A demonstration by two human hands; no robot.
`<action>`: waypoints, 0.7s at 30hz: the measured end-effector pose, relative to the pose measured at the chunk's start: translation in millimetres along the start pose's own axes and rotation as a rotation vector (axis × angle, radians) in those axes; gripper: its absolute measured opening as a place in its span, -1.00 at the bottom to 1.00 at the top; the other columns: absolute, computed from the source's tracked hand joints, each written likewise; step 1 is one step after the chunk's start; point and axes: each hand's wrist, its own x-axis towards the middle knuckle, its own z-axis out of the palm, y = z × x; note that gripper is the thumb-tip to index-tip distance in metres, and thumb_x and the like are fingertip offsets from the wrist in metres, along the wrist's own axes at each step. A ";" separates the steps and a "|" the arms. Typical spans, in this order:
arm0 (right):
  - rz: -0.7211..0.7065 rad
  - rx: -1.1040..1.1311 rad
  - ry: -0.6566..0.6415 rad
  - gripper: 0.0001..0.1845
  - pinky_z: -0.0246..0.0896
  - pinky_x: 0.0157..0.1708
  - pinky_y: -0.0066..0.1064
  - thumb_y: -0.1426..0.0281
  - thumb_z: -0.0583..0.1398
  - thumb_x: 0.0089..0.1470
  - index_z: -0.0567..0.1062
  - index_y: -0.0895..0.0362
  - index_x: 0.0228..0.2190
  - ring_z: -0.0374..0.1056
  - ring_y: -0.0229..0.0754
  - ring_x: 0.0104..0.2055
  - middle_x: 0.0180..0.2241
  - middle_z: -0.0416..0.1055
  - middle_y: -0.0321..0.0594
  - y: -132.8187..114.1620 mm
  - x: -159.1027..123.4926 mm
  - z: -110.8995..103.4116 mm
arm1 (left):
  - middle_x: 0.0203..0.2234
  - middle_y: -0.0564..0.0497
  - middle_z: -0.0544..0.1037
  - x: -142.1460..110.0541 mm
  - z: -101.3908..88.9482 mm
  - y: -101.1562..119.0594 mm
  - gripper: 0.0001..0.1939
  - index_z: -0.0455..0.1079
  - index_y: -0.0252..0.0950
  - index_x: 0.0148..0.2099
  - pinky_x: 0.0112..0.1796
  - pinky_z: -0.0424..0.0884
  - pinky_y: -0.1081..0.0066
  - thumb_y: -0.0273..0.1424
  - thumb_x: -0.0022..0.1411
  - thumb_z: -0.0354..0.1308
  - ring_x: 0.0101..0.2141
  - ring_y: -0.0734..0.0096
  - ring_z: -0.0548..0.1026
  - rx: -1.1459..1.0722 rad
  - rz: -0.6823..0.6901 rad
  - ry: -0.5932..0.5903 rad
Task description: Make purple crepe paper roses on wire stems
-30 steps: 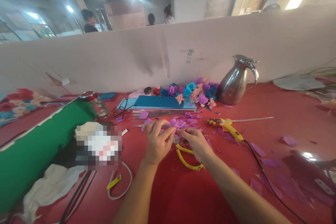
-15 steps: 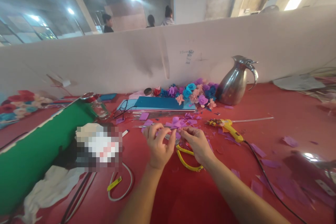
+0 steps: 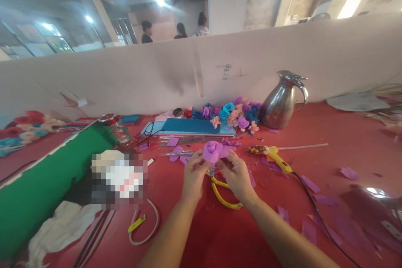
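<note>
A purple paper flower [image 3: 212, 151] with a rolled centre is held up between both hands over the middle of the red table. My left hand [image 3: 194, 176] pinches it from the left, low under the petals. My right hand [image 3: 237, 176] grips a petal on its right side, thumb toward me. Yellow-handled pliers [image 3: 224, 205] lie on the table just below the hands, their head partly hidden. Behind the flower are purple paper pieces [image 3: 172, 142] and thin metal tools, partly covered by my left hand.
A yellow glue gun [image 3: 276, 159] with a cord lies right. A steel jug [image 3: 281, 102] stands behind it, beside finished paper flowers [image 3: 232, 113] and blue sheets [image 3: 191, 125]. A green board [image 3: 56, 188], glass jar [image 3: 117, 130] and looped cable [image 3: 157, 222] are left.
The flower has turned upright, so its rolled centre now shows. My left hand has gone from raised, spread fingers to pinching the flower, and my right hand has shifted its hold.
</note>
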 end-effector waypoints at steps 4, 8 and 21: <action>-0.053 -0.014 -0.015 -0.85 0.17 -0.11 -0.30 0.41 0.23 0.00 0.61 -0.03 -0.37 0.33 -0.07 -0.18 -0.27 0.48 -0.21 -0.5 -1.2 1.1 | -0.34 -0.01 0.58 -1.3 -1.1 4.6 -0.90 0.59 -0.22 -0.39 -0.08 0.32 0.32 -0.35 -0.04 0.32 -0.12 0.21 0.46 0.010 0.049 -0.045; -0.059 0.001 -0.033 -0.82 0.16 -0.07 -0.27 0.45 0.21 0.00 0.61 -0.03 -0.38 0.35 -0.06 -0.17 -0.28 0.51 -0.23 -1.6 -2.6 1.6 | -0.38 -0.02 0.59 -2.2 -2.6 6.4 -0.92 0.60 -0.20 -0.39 -0.09 0.33 0.29 -0.36 -0.01 0.31 -0.15 0.18 0.47 0.009 0.085 -0.071; 0.049 0.003 -0.085 -0.86 0.22 -0.18 -0.31 0.42 0.20 -0.06 0.55 0.10 -0.38 0.34 -0.13 -0.29 -0.40 0.47 -0.24 -9.6 -5.6 3.4 | -0.44 0.04 0.63 3.9 -0.1 0.7 -0.77 0.59 -0.21 -0.36 -0.24 0.37 0.41 -0.41 -0.20 0.42 -0.35 0.37 0.53 -0.302 -0.114 0.022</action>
